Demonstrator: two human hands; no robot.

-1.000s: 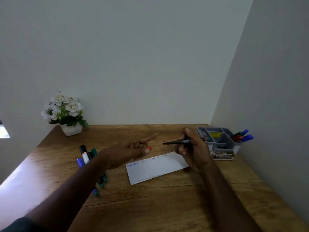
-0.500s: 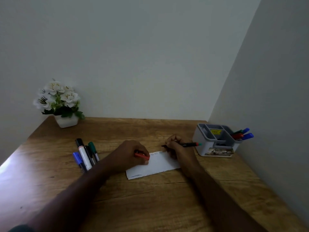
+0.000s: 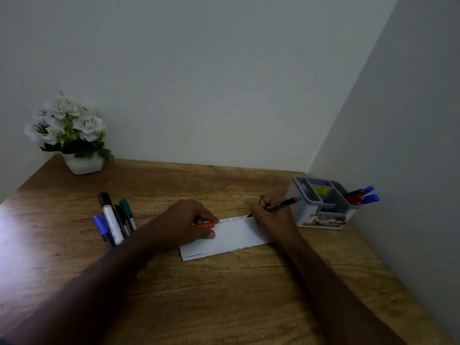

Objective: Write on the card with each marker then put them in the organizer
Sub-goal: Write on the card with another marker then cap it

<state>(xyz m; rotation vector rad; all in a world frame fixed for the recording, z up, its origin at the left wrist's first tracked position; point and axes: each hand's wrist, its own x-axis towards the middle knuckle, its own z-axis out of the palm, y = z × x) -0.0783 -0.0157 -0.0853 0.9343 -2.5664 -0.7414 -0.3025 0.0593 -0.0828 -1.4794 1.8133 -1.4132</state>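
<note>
The right hand [image 3: 270,215] holds a black-barrelled marker [image 3: 278,204] in a writing grip, fingers curled round the barrel. The marker's tip rests at the far right corner of the card [image 3: 234,235]. The marker's long axis runs from that tip up and to the right, so its tail end points toward the organizer [image 3: 321,207].

The left hand [image 3: 189,220] rests on the left end of the card and holds it flat. Its fingers are curled round a red cap [image 3: 205,224], probably the cap of the marker in use. Faint lettering runs along the card's far edge; the words are too small to read in full.

Judgement: the writing step is in hand. The next stroke calls for the tip to travel along the card's long axis, which runs left to right. The right hand is the nearer hand to the organizer.

The organizer stands to the right of the card, near the side wall [image 3: 398,145]. Several markers already stand in its right compartment [image 3: 362,195]. A row of unused markers [image 3: 114,217] lies well left of the card. A potted white flower [image 3: 69,135] stands far left of the card, against the back wall. All items sit on a wooden table [image 3: 224,295].
</note>
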